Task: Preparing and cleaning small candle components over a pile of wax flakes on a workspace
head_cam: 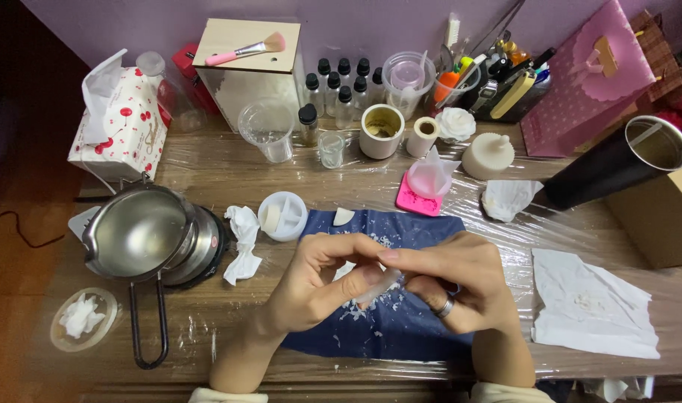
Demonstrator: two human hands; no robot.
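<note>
My left hand point(311, 287) and my right hand point(460, 287) meet over a dark blue cloth point(400, 328) and together pinch a small translucent white piece point(376, 286), maybe a soft mould or a bit of wax. White flakes point(356, 310) lie scattered on the cloth under it. A ring sits on one finger of my right hand. A small white half-round piece point(343, 216) lies at the cloth's far edge.
A steel melting pot point(136, 235) with a long handle stands at the left, beside a crumpled tissue point(242, 242) and a round white divided mould point(283, 216). Further back: cups, small bottles, a pink silicone mould point(419, 200), a tissue box point(121, 123). White paper point(591, 302) lies right.
</note>
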